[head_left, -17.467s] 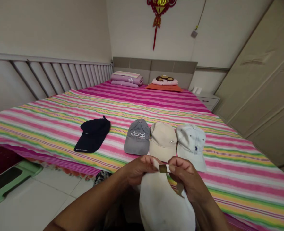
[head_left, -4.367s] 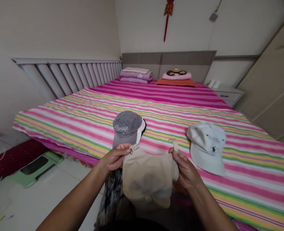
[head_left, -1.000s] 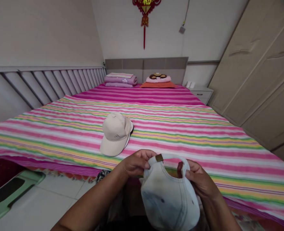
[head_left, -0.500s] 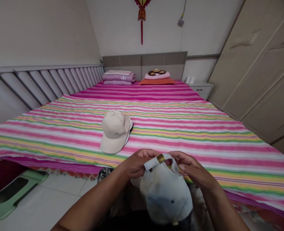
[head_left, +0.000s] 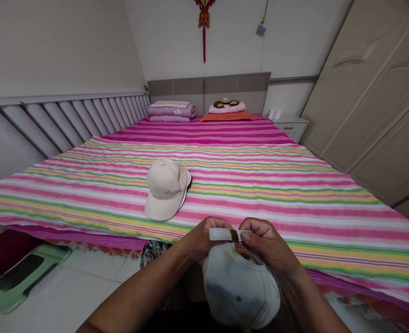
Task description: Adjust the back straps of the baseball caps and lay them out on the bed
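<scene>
I hold a pale blue-white cap (head_left: 241, 286) low in front of me, its back opening turned up. My left hand (head_left: 199, 240) pinches the cap's rear strap (head_left: 220, 234) on the left. My right hand (head_left: 266, 245) pinches the strap at its brass buckle (head_left: 234, 235) on the right. Both hands are closed on the strap, which runs flat between them. On the striped bed (head_left: 294, 185) ahead lies a stack of caps with a beige cap (head_left: 164, 189) on top.
Folded purple bedding (head_left: 171, 111) and a pillow with a toy (head_left: 227, 110) lie at the headboard. A green stool (head_left: 17, 277) stands on the floor at the left. A wardrobe (head_left: 374, 92) lines the right side, a slatted rail (head_left: 69, 120) the left.
Over the last second the strap went from a raised loop to a flat, taut band between my hands. My right hand moved in to the buckle.
</scene>
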A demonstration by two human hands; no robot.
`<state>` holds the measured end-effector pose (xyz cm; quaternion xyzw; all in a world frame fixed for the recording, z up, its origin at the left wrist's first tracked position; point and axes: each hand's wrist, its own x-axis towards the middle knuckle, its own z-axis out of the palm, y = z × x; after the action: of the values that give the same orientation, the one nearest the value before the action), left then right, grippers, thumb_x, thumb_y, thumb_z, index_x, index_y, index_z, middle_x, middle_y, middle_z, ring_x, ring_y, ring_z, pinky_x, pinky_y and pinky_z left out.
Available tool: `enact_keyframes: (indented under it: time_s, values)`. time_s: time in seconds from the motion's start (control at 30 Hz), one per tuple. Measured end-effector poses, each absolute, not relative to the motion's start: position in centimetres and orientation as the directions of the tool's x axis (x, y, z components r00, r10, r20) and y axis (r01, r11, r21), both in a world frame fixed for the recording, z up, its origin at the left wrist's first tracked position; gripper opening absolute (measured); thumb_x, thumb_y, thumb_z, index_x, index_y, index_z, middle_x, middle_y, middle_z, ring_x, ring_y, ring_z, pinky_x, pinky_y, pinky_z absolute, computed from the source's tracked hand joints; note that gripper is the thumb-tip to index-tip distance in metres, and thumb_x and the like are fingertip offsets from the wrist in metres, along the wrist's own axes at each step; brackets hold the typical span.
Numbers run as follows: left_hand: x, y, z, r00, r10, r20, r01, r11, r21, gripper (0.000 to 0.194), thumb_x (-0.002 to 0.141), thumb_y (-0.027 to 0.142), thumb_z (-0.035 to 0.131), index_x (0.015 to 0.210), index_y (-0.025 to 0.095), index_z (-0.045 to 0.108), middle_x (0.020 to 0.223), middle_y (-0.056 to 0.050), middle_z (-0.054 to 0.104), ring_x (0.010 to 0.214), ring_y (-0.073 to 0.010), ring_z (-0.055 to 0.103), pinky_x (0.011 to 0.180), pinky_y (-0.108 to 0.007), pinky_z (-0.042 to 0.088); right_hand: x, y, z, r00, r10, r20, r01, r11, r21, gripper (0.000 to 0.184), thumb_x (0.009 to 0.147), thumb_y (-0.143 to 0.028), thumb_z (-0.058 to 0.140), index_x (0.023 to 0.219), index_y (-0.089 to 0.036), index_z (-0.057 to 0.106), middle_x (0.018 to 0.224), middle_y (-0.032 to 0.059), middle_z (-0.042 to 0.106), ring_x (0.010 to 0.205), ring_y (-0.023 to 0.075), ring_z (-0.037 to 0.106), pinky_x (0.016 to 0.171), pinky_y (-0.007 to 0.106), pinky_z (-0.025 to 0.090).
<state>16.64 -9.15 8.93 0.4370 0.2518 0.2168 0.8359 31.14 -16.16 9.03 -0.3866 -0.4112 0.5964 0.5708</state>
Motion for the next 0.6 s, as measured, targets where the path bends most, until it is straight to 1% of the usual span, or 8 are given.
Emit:
enact_keyframes:
  time_s: [0.13,0.3,0.4,0.47,0.6]
  values:
    - [16.8,-9.3,8.8,0.776,0.598,-0.202,-0.152,0.487,0.860,0.025,0.046,0.024,0.077,0.055,0.011,0.059,0.045,0.001,0.054,0.037,-0.0043,0.042,0.038,-0.016,0.028,30.9,-16.2,8.9,-0.019,1.000,-0.007,-0.382,-0.014,-0.924,0.026,0.063,-0.035,0.070,0.057,-0.015,0.055,0.042,-0.0050,0.045,0.035,0.0048,0.032,0.035,0.018,0.021]
    - [16.9,-9.1,8.3,0.772,0.607,-0.188,-0.211,0.524,0.826,0.020,0.052,0.026,0.073,0.054,0.010,0.060,0.046,-0.001,0.055,0.036,-0.0048,0.042,0.038,-0.017,0.029,30.7,-15.9,8.7,-0.002,0.999,-0.033,-0.388,-0.031,-0.921,0.025,0.062,-0.033,0.071,0.056,-0.015,0.055,0.041,-0.0045,0.046,0.034,0.0045,0.032,0.034,0.018,0.020]
    - [16.7,-8.9,8.1,0.754,0.635,-0.171,-0.244,0.512,0.824,0.022,0.051,0.027,0.075,0.056,0.010,0.062,0.048,-0.002,0.058,0.037,-0.0059,0.045,0.040,-0.017,0.032,30.7,-15.7,8.8,0.025,0.998,-0.058,-0.424,-0.042,-0.905,0.026,0.061,-0.033,0.071,0.054,-0.015,0.053,0.039,-0.0063,0.040,0.034,0.0039,0.028,0.034,0.018,0.018]
    - [16.5,-8.7,8.1,0.733,0.659,-0.169,-0.242,0.485,0.841,0.023,0.051,0.027,0.076,0.061,0.010,0.064,0.052,-0.004,0.061,0.042,-0.0085,0.050,0.043,-0.019,0.036,30.8,-15.5,8.9,0.060,0.996,-0.072,-0.442,-0.038,-0.896,0.027,0.060,-0.032,0.071,0.053,-0.016,0.050,0.037,-0.0079,0.035,0.034,0.0036,0.024,0.034,0.017,0.016]
    - [16.2,-8.2,7.9,0.692,0.707,-0.147,-0.272,0.443,0.854,0.023,0.052,0.025,0.077,0.066,0.010,0.067,0.056,-0.005,0.063,0.047,-0.0104,0.054,0.047,-0.020,0.039,31.2,-15.2,8.8,0.106,0.992,-0.063,-0.419,-0.012,-0.908,0.027,0.064,-0.034,0.068,0.055,-0.017,0.049,0.037,-0.0090,0.031,0.034,0.0038,0.021,0.034,0.018,0.015]
